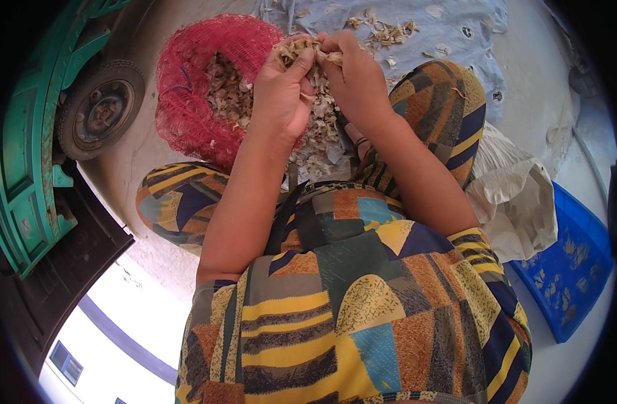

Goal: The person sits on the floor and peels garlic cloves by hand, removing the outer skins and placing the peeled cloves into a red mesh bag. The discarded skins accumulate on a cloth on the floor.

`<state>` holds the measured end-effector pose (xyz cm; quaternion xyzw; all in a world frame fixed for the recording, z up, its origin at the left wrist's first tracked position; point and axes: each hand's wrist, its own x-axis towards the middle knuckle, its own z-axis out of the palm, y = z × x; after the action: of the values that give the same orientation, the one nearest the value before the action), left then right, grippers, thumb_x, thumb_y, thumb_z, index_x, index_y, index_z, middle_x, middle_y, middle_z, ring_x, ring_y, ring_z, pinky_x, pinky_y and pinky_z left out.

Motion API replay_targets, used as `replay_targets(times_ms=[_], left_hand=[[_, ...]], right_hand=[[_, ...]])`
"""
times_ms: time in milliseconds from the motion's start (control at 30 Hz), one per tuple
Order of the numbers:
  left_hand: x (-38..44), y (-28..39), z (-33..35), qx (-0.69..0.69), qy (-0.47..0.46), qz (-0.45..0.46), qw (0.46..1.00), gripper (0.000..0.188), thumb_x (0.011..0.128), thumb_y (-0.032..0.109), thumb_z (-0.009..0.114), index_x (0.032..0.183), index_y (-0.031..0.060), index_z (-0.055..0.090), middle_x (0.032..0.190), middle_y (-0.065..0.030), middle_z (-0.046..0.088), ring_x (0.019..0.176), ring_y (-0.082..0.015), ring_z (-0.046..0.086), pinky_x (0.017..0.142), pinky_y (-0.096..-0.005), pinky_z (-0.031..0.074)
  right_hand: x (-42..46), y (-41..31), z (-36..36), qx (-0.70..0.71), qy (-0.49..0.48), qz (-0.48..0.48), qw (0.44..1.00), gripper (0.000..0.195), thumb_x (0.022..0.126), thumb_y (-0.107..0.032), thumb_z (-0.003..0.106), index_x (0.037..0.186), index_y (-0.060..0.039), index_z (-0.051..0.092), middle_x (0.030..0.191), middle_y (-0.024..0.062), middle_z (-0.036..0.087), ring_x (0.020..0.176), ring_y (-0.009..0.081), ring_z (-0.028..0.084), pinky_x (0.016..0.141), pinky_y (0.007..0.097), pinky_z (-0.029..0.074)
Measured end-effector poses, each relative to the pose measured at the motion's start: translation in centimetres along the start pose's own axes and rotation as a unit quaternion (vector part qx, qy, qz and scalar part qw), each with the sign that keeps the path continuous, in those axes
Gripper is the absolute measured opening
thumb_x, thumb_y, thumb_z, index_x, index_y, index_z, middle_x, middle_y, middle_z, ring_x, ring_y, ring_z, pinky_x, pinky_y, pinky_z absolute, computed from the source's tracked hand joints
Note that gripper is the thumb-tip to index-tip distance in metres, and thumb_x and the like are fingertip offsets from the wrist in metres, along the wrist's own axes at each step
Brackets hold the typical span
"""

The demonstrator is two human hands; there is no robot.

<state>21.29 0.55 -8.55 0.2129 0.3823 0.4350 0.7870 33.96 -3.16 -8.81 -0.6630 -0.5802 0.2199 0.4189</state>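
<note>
Both my hands meet in front of me, over a heap of papery garlic skins (321, 131). A dry, husky clump that looks like garlic (292, 50) sits in my left hand (287, 86), thumb pressed along it. Fingertips of my right hand (358, 76) pinch a papery end at the clump's right side. Just left of my hands a red mesh sack (180, 111) stands with its mouth rolled back. Inside are many dry garlic pieces (230, 91), partly hidden by the mesh and my left wrist.
Loose husks (392, 33) lie on a pale blue printed cloth (455, 60) ahead. A white woven bag (515, 202) and a blue plastic tray (571, 272) rest at my right. On the left are a wheel with a tyre (101, 108) and a green metal panel (28, 151).
</note>
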Motion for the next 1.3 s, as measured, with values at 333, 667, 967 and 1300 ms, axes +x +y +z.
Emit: replay_targets(times_ms=[333,667,967,1300], left_hand=[[-0.3,0.2,1.3,0.042,0.032,0.035,0.998,0.015,0.094,0.010,0.060,0.105,0.0004,0.060,0.101,-0.0105,0.063,0.087,-0.0183,0.063,0.078,-0.0322,0.058],[0.1,0.0,1.4,0.052,0.014,0.023,0.998,0.026,0.100,0.021,0.050,0.111,-0.0023,0.053,0.104,-0.0115,0.061,0.094,-0.0207,0.063,0.083,-0.0391,0.058],[0.9,-0.7,3.7,-0.015,0.029,-0.043,0.999,0.025,0.099,0.018,0.052,0.119,0.0025,0.049,0.103,-0.0062,0.059,0.085,-0.0164,0.060,0.073,-0.0317,0.049],[1.7,-0.9,4.3,0.027,-0.026,-0.019,0.999,0.016,0.095,0.011,0.057,0.108,0.0027,0.058,0.089,-0.0042,0.062,0.077,-0.0151,0.059,0.065,-0.0305,0.048]], right_hand=[[0.0,0.1,-0.4,-0.048,0.019,-0.032,0.998,0.021,0.087,-0.018,0.062,0.103,-0.0119,0.051,0.076,0.0136,0.065,0.075,0.0368,0.064,0.064,0.0457,0.050],[0.0,1.1,-1.2,0.046,0.005,0.012,0.999,0.022,0.086,-0.017,0.062,0.107,-0.0097,0.059,0.082,0.0152,0.065,0.078,0.0366,0.062,0.067,0.0450,0.048],[-0.5,0.8,-1.4,-0.087,0.055,-0.075,0.992,0.031,0.084,-0.012,0.063,0.114,-0.0122,0.057,0.091,0.0144,0.065,0.082,0.0369,0.063,0.067,0.0429,0.050],[-0.2,0.6,-2.1,0.056,0.077,0.010,0.995,0.020,0.087,-0.012,0.063,0.105,-0.0040,0.063,0.086,0.0186,0.065,0.081,0.0368,0.064,0.068,0.0393,0.050]])
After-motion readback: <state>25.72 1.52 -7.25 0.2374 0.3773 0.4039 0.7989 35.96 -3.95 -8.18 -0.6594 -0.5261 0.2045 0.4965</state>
